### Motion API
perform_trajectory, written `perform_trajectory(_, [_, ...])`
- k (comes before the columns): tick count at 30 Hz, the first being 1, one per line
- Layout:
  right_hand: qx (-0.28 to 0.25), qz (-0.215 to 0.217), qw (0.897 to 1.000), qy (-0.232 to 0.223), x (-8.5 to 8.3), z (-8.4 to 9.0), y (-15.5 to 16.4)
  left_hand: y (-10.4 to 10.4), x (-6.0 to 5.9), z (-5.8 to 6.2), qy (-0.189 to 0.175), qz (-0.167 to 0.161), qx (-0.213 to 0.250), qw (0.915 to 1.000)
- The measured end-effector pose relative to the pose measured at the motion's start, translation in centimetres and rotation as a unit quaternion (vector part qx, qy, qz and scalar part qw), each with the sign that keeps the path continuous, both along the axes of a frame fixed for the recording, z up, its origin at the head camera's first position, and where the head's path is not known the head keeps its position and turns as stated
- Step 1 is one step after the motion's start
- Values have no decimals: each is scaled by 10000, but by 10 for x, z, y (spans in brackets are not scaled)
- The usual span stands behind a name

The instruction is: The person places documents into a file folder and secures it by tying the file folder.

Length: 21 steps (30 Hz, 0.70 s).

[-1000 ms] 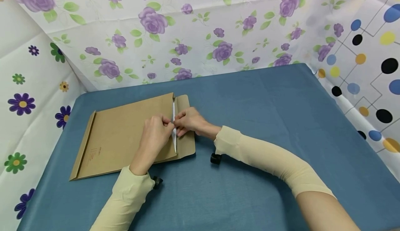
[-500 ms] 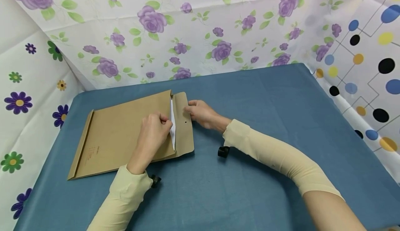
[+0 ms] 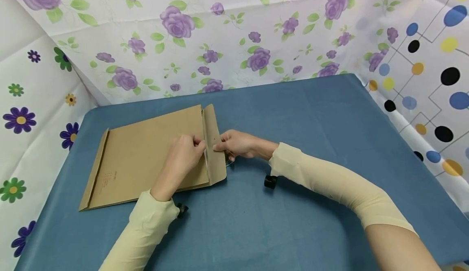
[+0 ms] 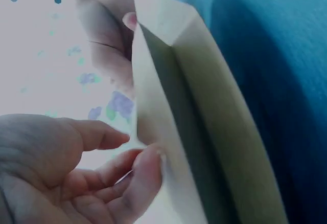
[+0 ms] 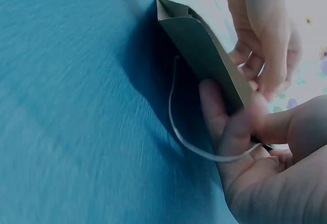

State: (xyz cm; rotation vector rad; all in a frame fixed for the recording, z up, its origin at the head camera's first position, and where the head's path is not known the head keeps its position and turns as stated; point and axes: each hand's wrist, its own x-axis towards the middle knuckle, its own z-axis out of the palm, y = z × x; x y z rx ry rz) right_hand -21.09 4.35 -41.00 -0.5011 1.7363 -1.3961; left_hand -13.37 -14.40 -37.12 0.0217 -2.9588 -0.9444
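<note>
Large brown kraft paper envelope (image 3: 146,157) lies flat on blue cloth-covered table (image 3: 311,140), left of centre. Its narrow end flap (image 3: 214,145) lifted, tilted up. Right hand (image 3: 236,145) pinches flap edge between thumb and fingers; thin pale string (image 5: 186,137) loops below. Left hand (image 3: 185,155) rests at envelope mouth, fingertips curled onto edge beside flap.

Nothing really readable here. The envelope (image 3: 146,157) has some small reddish print near its bottom-left corner, but it's way too tiny and blurry to make out. No labels, brands or numbers anywhere else.
</note>
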Motion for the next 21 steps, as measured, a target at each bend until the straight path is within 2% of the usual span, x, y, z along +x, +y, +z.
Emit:
perform_trajectory(3, [216, 222, 9982, 507, 0, 3, 4, 0, -4, -3, -232, -313, -212, 9990])
perform_trajectory(10, [605, 506, 9909, 1091, -1, 11, 15, -6, -22, -8, -323, -719, -690, 9945])
perform_trajectory(18, [856, 671, 9834, 1453, -5, 16, 22, -17, -63, -6, -342, -875, -1025, 9903])
perform_trajectory(21, [961, 699, 9817, 1489, -6, 16, 24, -23, -79, -3, -545, -995, -1178, 9865])
